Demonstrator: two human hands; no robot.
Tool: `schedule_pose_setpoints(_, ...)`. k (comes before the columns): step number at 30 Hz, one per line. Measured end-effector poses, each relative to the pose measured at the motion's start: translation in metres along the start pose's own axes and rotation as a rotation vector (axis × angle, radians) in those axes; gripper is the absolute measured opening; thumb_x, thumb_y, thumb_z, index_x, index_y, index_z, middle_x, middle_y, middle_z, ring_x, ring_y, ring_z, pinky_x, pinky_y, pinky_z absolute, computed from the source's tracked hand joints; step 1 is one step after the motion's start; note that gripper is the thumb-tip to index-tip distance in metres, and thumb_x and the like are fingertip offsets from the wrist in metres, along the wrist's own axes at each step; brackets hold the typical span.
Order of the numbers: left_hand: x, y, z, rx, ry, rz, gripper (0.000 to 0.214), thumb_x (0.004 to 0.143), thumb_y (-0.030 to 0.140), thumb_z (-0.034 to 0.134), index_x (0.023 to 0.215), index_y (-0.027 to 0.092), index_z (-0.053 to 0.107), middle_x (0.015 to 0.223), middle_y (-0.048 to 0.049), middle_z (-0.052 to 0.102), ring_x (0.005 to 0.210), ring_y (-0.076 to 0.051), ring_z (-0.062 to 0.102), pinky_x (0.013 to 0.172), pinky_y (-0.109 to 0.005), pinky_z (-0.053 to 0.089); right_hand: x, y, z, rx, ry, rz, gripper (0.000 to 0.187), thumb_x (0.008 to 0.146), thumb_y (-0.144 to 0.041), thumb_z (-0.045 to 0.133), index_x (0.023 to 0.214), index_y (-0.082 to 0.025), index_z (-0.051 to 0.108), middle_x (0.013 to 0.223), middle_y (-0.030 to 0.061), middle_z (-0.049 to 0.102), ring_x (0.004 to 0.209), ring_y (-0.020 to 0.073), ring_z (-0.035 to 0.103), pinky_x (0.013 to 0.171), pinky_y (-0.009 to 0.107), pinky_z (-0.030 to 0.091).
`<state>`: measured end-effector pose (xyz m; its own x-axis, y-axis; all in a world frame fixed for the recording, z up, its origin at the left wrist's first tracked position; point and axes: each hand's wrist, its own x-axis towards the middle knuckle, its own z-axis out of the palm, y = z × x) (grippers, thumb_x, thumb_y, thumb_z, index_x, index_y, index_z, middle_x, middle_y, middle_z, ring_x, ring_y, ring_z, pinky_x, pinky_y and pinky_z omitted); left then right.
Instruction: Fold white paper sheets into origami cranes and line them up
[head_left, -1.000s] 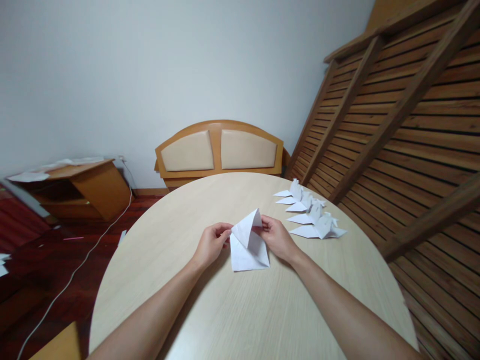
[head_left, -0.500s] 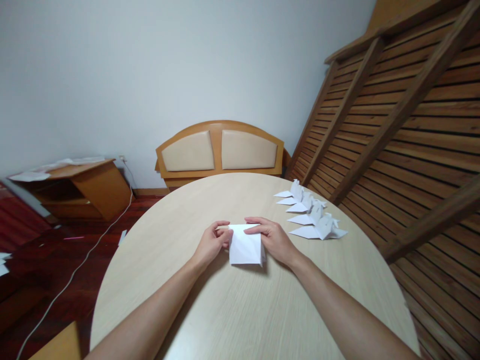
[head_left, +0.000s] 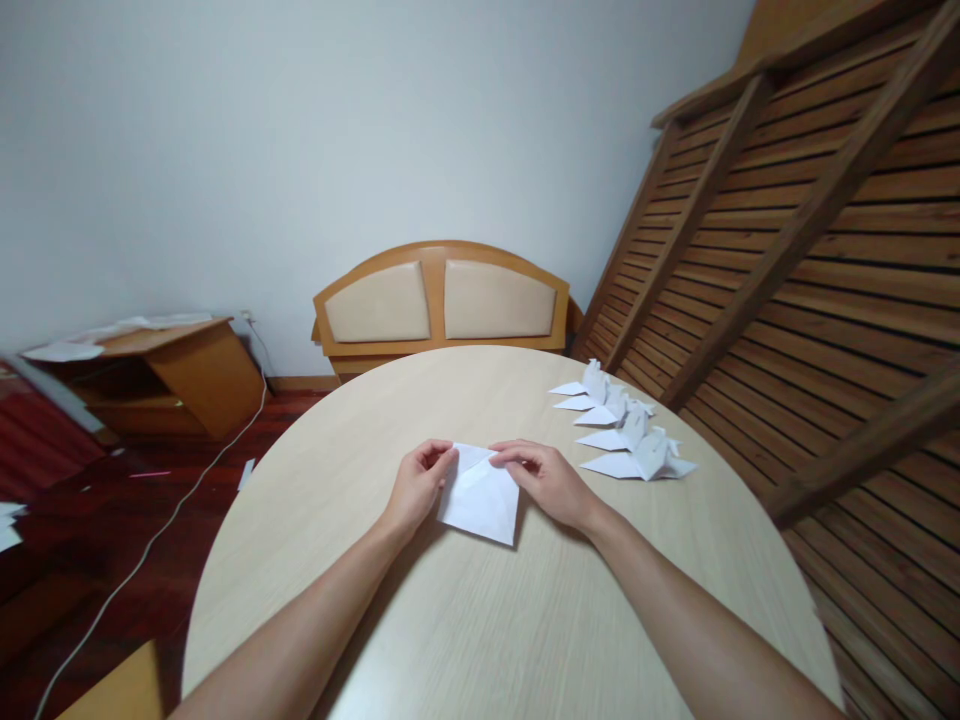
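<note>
A small folded sheet of white paper point(head_left: 480, 503) is held between my two hands over the middle of the round table point(head_left: 337, 430). My left hand point(head_left: 420, 487) pinches its upper left corner between thumb and fingers. On the upper right, my right hand point(head_left: 541, 478) grips the paper's edge with thumb and index finger. A diagonal fold line crosses the top of the sheet, which is turned slightly. To the right stand several white paper cranes point(head_left: 649, 455) in a row, apart from my hands.
Behind the table is a wooden headboard point(head_left: 442, 300) with cream panels. A slatted wooden frame point(head_left: 810, 290) leans along the right side. At left, a low cabinet point(head_left: 202, 375) carries papers, and a white cable point(head_left: 174, 512) runs over the dark red floor.
The folded paper has turned so its lower edge slants down to the right, and a diagonal fold now shows at its top. My right thumb has shifted to the upper edge.
</note>
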<state>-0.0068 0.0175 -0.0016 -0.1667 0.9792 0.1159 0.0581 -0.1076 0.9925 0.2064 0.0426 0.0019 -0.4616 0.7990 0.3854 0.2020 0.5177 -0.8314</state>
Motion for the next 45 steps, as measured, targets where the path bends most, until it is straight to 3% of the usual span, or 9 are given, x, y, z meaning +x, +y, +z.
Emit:
schedule_pose_setpoints(5, -0.001, 0.000, 0.001, 0.023, -0.021, 0.006, 0.046, 0.065, 0.058, 0.076, 0.075, 0.014, 0.067, 0.063, -0.0008, 0.062, 0.058, -0.013, 0.055, 0.049, -0.021, 0.039, 0.002, 0.002, 0.006, 0.033, 0.036, 0.074, 0.017, 0.087, -0.028, 0.062, 0.097, -0.018, 0.071, 0.098, 0.0060, 0.073, 0.086, 0.0188, 0.066, 0.076, 0.031, 0.052)
schedule_pose_setpoints(11, -0.003, 0.002, 0.003, -0.015, -0.086, 0.016, 0.043, 0.064, 0.054, 0.079, 0.073, 0.015, 0.064, 0.061, 0.0002, 0.061, 0.055, -0.012, 0.054, 0.048, -0.021, 0.041, 0.004, 0.006, 0.009, 0.183, 0.107, 0.159, 0.041, 0.082, -0.034, 0.069, 0.120, -0.018, 0.059, 0.095, 0.0054, 0.071, 0.080, 0.0165, 0.066, 0.067, 0.027, 0.049)
schedule_pose_setpoints(20, -0.005, -0.002, 0.002, 0.067, -0.210, 0.023, 0.031, 0.074, 0.045, 0.069, 0.069, 0.016, 0.059, 0.053, 0.0027, 0.055, 0.048, -0.010, 0.051, 0.047, -0.021, 0.040, 0.005, 0.002, 0.007, 0.293, 0.109, 0.241, 0.044, 0.081, -0.040, 0.069, 0.118, -0.018, 0.058, 0.084, 0.0032, 0.072, 0.063, 0.0149, 0.064, 0.052, 0.023, 0.043)
schedule_pose_setpoints(28, 0.002, -0.013, 0.000, 0.081, -0.073, 0.005, 0.031, 0.077, 0.045, 0.065, 0.068, 0.017, 0.055, 0.053, 0.0004, 0.058, 0.048, -0.013, 0.055, 0.049, -0.024, 0.042, 0.005, 0.016, 0.011, 0.361, 0.119, 0.325, 0.044, 0.084, -0.031, 0.066, 0.123, -0.021, 0.047, 0.090, 0.0055, 0.074, 0.068, 0.0174, 0.069, 0.053, 0.025, 0.049)
schedule_pose_setpoints(30, 0.002, -0.016, -0.001, 0.205, -0.020, 0.079, 0.025, 0.081, 0.040, 0.063, 0.077, 0.016, 0.061, 0.069, -0.0052, 0.067, 0.063, -0.018, 0.064, 0.060, -0.029, 0.050, 0.004, 0.023, 0.012, 0.310, 0.121, 0.312, 0.040, 0.085, -0.028, 0.064, 0.121, -0.020, 0.049, 0.090, 0.0056, 0.074, 0.068, 0.0171, 0.069, 0.053, 0.024, 0.049)
schedule_pose_setpoints(32, 0.000, -0.016, -0.003, 0.385, 0.006, 0.253, 0.024, 0.084, 0.033, 0.062, 0.100, 0.016, 0.065, 0.104, -0.0120, 0.071, 0.097, -0.024, 0.067, 0.084, -0.037, 0.053, 0.003, 0.030, 0.013, 0.236, 0.129, 0.288, 0.037, 0.087, -0.027, 0.062, 0.121, -0.020, 0.051, 0.091, 0.0058, 0.073, 0.069, 0.0166, 0.068, 0.054, 0.025, 0.049)
schedule_pose_setpoints(36, -0.010, -0.011, -0.002, 0.700, -0.259, 0.529, 0.039, 0.092, 0.025, 0.052, 0.130, 0.020, 0.057, 0.148, -0.0121, 0.049, 0.138, -0.026, 0.043, 0.115, -0.046, 0.033, 0.001, 0.039, 0.010, -0.036, 0.151, 0.233, 0.039, 0.089, -0.029, 0.059, 0.126, -0.020, 0.052, 0.095, 0.0068, 0.072, 0.076, 0.0184, 0.068, 0.067, 0.031, 0.053)
schedule_pose_setpoints(41, -0.018, -0.016, 0.006, 0.913, -0.534, 0.484, 0.055, 0.094, 0.028, 0.049, 0.148, 0.019, 0.040, 0.152, -0.0129, 0.044, 0.144, -0.029, 0.035, 0.119, -0.052, 0.025, 0.001, 0.030, 0.008, -0.418, 0.199, 0.015, 0.039, 0.091, -0.025, 0.056, 0.129, -0.018, 0.057, 0.131, 0.0149, 0.061, 0.121, 0.0267, 0.057, 0.103, 0.046, 0.044)
schedule_pose_setpoints(45, -0.017, -0.020, 0.006, 0.958, -0.589, 0.480, 0.053, 0.097, 0.031, 0.044, 0.149, 0.020, 0.040, 0.156, -0.0129, 0.037, 0.146, -0.028, 0.032, 0.119, -0.051, 0.025, -0.004, 0.019, 0.016, -0.502, -0.029, -0.090, 0.044, 0.099, -0.032, 0.044, 0.140, -0.021, 0.051, 0.145, 0.0129, 0.053, 0.136, 0.0249, 0.046, 0.115, 0.048, 0.033)
